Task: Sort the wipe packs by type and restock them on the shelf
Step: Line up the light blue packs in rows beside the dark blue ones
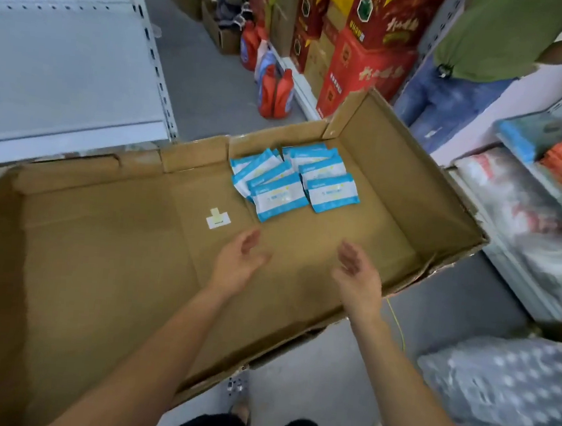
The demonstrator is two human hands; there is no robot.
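Observation:
Several blue-and-white wipe packs (292,180) lie in a loose overlapping pile at the far side of a large shallow cardboard box (419,204). My left hand (239,263) hovers over the box floor, palm turned inward, fingers apart, holding nothing. My right hand (357,275) is beside it, also open and empty, palm facing the left one. Both hands are a short way nearer to me than the pile and do not touch it. A bare white metal shelf (64,71) stands at the upper left.
A small white label (217,220) is stuck to the box floor. Red detergent bottles (275,91) and stacked red cartons (365,50) line the aisle behind. A person in a green shirt (499,35) stands at the upper right. Bagged goods (524,213) fill the right-hand shelves; wrapped bottle packs (509,385) sit lower right.

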